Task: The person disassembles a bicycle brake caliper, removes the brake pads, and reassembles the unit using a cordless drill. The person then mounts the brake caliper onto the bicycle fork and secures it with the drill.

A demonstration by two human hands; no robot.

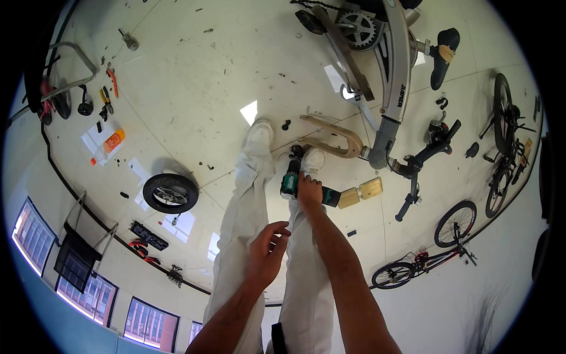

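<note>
My right hand (pixel 309 192) is wrapped round the grip of a green and black cordless drill (pixel 289 184). The drill's dark front end points away from me, beside my right shoe and close to one end of a tan, curved bicycle fork (pixel 348 140). My left hand (pixel 268 251) hovers over my legs with nothing in it, its fingers loosely bent and apart from the thumb. Beyond the fork, a silver bicycle frame (pixel 396 76) with a toothed chainring (pixel 358 30) lies on the floor. Black handlebars (pixel 421 159) extend to the right of the fork.
A small wheel with a black tyre (pixel 171 193) lies at left, near an orange bottle (pixel 114 140) and pliers (pixel 106 100). Two yellowish blocks (pixel 361 193) rest right of the drill. Whole bicycles (pixel 421 259) stand along the right wall. Small parts and debris dot the pale floor.
</note>
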